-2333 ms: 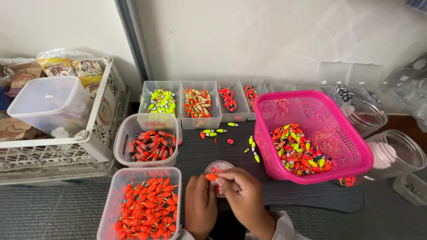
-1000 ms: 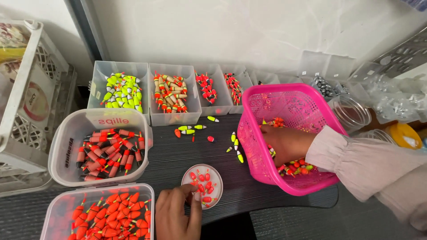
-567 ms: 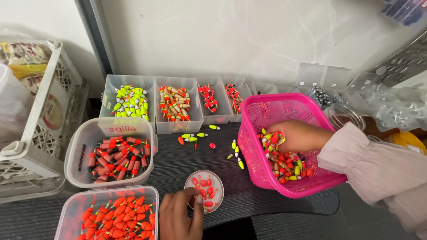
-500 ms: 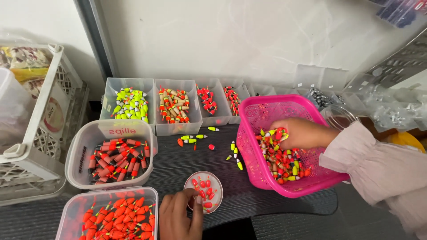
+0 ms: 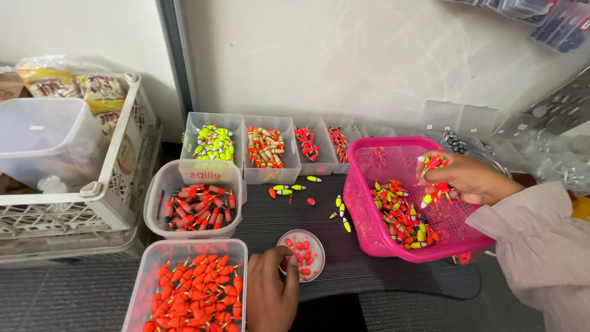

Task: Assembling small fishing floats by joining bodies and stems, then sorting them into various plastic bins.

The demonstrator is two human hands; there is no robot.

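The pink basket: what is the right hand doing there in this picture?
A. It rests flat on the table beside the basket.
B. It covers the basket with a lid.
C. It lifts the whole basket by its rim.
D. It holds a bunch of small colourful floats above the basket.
D: the right hand is raised over the pink basket with a cluster of small colourful floats in its fingers, and a few are dropping below it.

L hand low at centre, fingers curled, fingertips pressed down, back up. R hand raised out to the right, fingers bunched in a loose grip, sleeve to wrist.
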